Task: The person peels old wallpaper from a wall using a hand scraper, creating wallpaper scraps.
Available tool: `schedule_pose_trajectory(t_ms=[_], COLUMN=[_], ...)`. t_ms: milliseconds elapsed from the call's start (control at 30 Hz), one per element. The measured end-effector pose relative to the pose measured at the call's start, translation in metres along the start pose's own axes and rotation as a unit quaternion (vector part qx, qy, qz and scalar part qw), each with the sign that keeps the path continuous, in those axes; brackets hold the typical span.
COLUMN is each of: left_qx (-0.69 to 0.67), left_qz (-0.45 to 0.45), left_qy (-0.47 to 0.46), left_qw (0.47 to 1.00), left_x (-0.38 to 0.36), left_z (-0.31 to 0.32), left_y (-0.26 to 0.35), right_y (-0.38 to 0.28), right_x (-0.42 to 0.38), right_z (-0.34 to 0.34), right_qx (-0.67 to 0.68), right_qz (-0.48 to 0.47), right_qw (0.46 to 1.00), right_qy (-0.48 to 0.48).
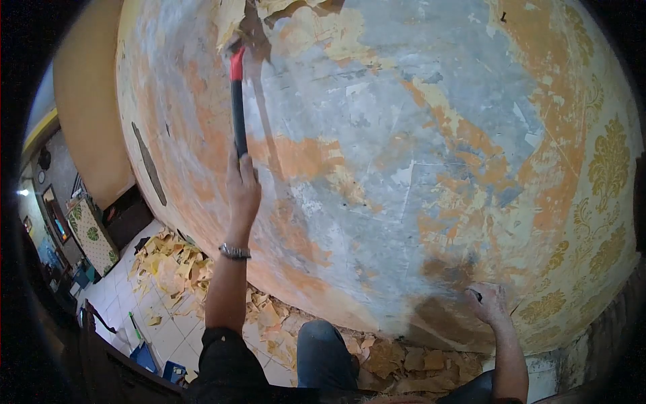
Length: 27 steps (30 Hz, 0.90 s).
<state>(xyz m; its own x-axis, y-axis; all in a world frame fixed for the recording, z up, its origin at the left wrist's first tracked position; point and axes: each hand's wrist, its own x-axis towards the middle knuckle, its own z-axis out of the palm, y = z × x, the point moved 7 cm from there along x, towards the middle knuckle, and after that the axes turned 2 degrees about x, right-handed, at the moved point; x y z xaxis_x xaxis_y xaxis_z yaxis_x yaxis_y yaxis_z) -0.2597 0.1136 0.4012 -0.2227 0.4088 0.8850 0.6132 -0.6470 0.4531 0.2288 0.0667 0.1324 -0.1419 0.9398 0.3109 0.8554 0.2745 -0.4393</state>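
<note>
My left hand (243, 187), with a metal watch on its wrist, is wrapped round the dark handle of a long scraper (237, 108) with a red neck. The scraper's head touches the wall (377, 135) near the top, beside a loose flap of peeling wallpaper (231, 20). Lower right, my right hand (488, 303) is closed near the wall around a small dark thing that I cannot make out. The wall shows grey, orange and cream patches.
Torn wallpaper scraps (178, 266) lie along the foot of the wall on the tiled floor (171, 337). Patterned wallpaper (605, 161) remains at the right. A patterned panel (92, 236) and blue objects (142, 357) are at the left. A nail (503, 17) sticks out at the upper right.
</note>
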Motion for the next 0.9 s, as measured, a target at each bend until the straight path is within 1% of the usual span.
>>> schedule_pose_trajectory(t_ms=[33, 67, 133, 200, 333, 400, 433, 500, 533, 600, 633, 700, 733, 800, 833, 867, 900], left_qx=[-0.016, -0.016, -0.025, -0.024, 0.061, 0.058, 0.058, 0.089, 0.089, 0.042, 0.041, 0.066, 0.063, 0.109, 0.058, 0.055, 0.033], left_qz=[-0.025, -0.025, -0.014, -0.015, 0.057, 0.076, 0.075, 0.113, 0.115, -0.011, -0.010, 0.076, 0.076, 0.187, 0.116, 0.117, 0.092], left_qy=[0.009, 0.008, -0.040, -0.050, -0.021, 0.003, 0.003, 0.035, 0.035, -0.016, -0.018, 0.011, 0.016, 0.081, 0.042, 0.040, 0.022], left_qw=[1.000, 1.000, 0.999, 0.998, 0.996, 0.995, 0.995, 0.989, 0.989, 0.999, 0.999, 0.995, 0.995, 0.973, 0.991, 0.991, 0.995], left_x=[-0.015, -0.025, -0.040, -0.034, 0.012, 0.058, 0.070, 0.084, 0.078, 0.063, 0.066, 0.084, 0.095, 0.096, 0.096, 0.087, 0.076], left_z=[0.000, 0.003, 0.013, 0.019, 0.027, 0.031, 0.035, 0.035, 0.031, 0.032, 0.033, 0.031, 0.037, 0.039, 0.041, 0.039, 0.038], left_y=[-0.011, -0.016, -0.019, -0.014, 0.020, 0.032, 0.029, 0.030, 0.037, 0.041, 0.039, 0.042, 0.035, 0.037, 0.031, 0.041, 0.047], right_y=[0.001, 0.001, 0.000, 0.000, 0.009, 0.007, 0.005, 0.000, 0.001, 0.006, 0.011, 0.018, 0.013, -0.003, -0.004, -0.001, 0.003], right_x=[-0.001, 0.000, 0.000, 0.000, 0.000, 0.002, 0.001, 0.000, 0.000, -0.001, -0.003, -0.001, 0.002, 0.000, 0.004, 0.004, 0.002], right_z=[0.001, 0.001, 0.002, 0.002, 0.009, 0.008, 0.006, 0.002, 0.004, 0.004, 0.008, 0.013, 0.007, -0.002, -0.003, 0.000, 0.004], right_qx=[0.000, -0.001, -0.002, -0.030, -0.054, 0.002, 0.001, 0.001, 0.003, 0.000, 0.001, -0.040, -0.045, 0.058, 0.060, 0.055, 0.049], right_qz=[0.001, -0.006, -0.013, -0.006, 0.004, 0.005, 0.005, 0.008, 0.007, 0.003, 0.005, 0.004, 0.002, 0.001, 0.001, 0.017, 0.033], right_qw=[1.000, 1.000, 1.000, 1.000, 0.998, 1.000, 1.000, 1.000, 1.000, 1.000, 1.000, 0.998, 0.998, 0.997, 0.997, 0.998, 0.998], right_qy=[0.000, 0.003, 0.003, -0.007, 0.018, 0.000, -0.002, 0.005, 0.006, 0.031, 0.031, 0.044, 0.046, 0.044, 0.049, 0.021, -0.010])
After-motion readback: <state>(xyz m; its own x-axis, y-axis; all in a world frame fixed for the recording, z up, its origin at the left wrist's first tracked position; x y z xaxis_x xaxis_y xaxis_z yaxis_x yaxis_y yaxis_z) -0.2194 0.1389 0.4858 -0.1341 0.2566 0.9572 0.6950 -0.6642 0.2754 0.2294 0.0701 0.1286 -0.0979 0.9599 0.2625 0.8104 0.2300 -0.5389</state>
